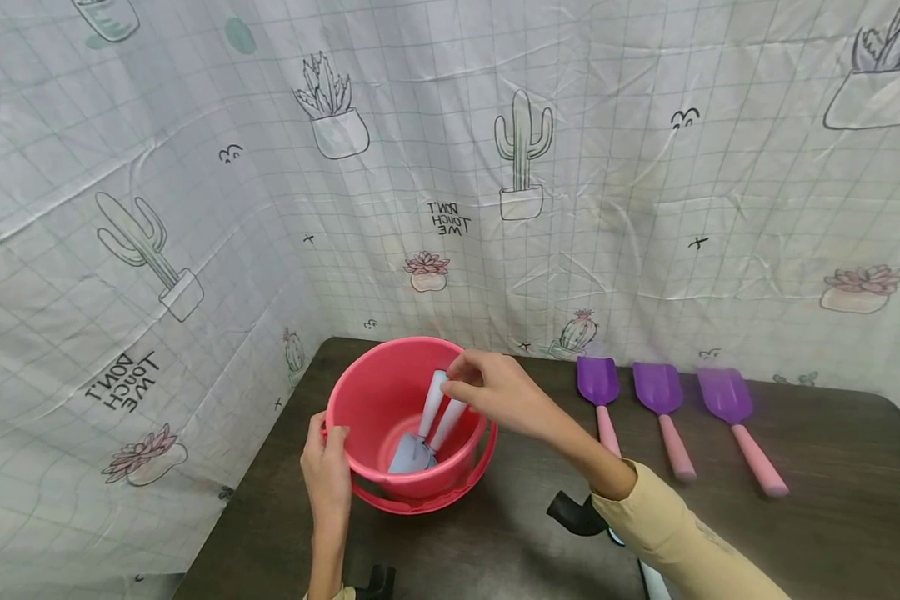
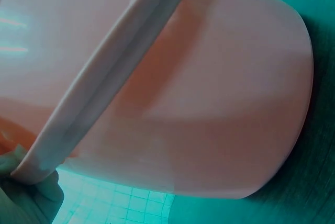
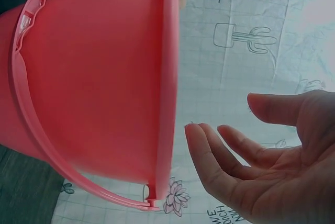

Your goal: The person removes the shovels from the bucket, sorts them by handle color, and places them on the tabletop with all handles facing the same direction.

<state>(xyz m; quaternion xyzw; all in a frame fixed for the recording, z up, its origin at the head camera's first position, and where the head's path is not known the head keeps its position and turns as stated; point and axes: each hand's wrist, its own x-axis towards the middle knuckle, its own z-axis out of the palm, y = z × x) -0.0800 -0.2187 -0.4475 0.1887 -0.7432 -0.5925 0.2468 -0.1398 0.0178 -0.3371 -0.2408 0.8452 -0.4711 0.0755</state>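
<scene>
A red-pink plastic bucket [image 1: 375, 400] stands on the dark table, tipped slightly toward me in the head view, its handle hanging down in front. Inside it lean two toy shovels with whitish handles [image 1: 433, 404] and pale grey-blue blades [image 1: 412, 454]. My left hand [image 1: 326, 471] grips the bucket's left rim, thumb over the edge; the left wrist view shows the fingers [image 2: 48, 192] at the rim too. Above the right side of the opening hovers my right hand [image 1: 498, 392]. In the right wrist view its fingers and thumb are apart, loosely bent, holding nothing.
Three shovels with purple blades [image 1: 657, 387] and pink handles [image 1: 677, 448] lie in a row on the table's right half. A black curved piece [image 1: 573, 514] shows by the right sleeve [image 1: 682, 529]. Behind the table [image 1: 510, 533] hangs a cactus-print cloth [image 1: 607, 208].
</scene>
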